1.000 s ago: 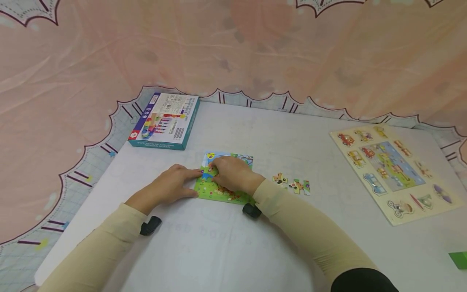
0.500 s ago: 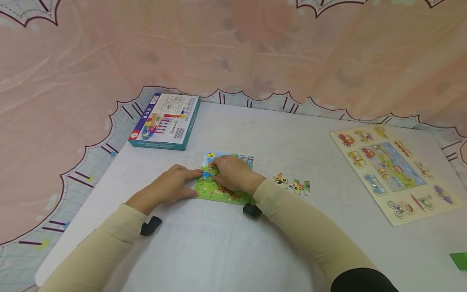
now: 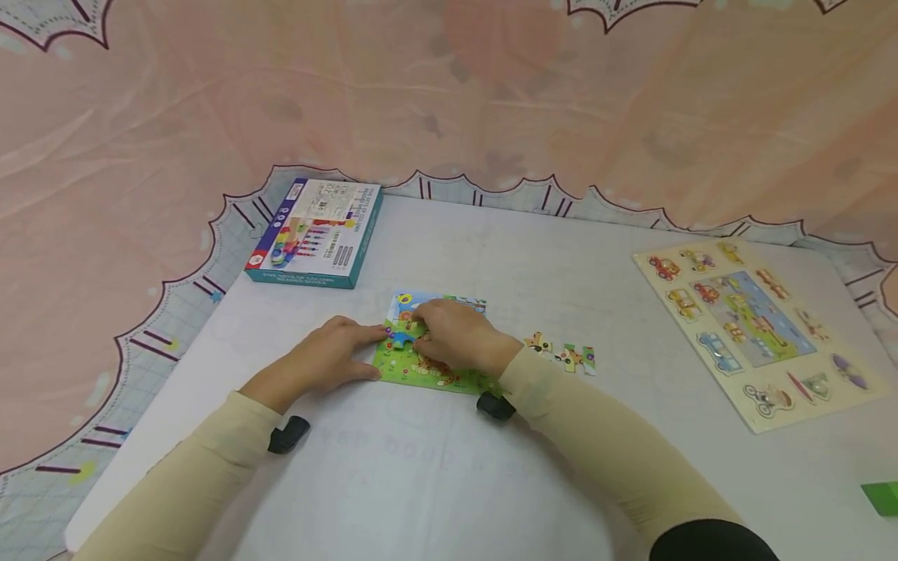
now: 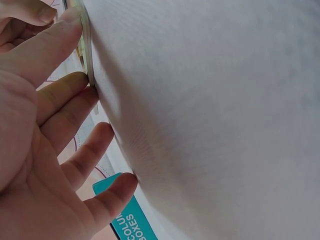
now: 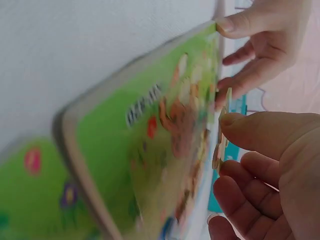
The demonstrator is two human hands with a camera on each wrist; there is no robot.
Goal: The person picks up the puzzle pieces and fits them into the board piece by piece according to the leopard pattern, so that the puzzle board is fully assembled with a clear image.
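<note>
A small jigsaw board with a green and blue animal picture lies on the white table. My left hand rests at its left side, fingers fairly straight; in the left wrist view its thumb and fingertips touch the board's edge. Over the board's middle, my right hand pinches a puzzle piece between thumb and fingers. The right wrist view shows that piece nearly edge-on, raised off the board. Its picture side is hidden. Right of the board lie loose puzzle pieces.
A teal and white box lies at the back left of the table. On the right lies a larger wooden puzzle board with vehicle pictures. A green block shows at the right edge. A patterned cloth hangs behind.
My right hand has shifted slightly to the right, uncovering more of the blue patch on the board. The left hand stays in place.
</note>
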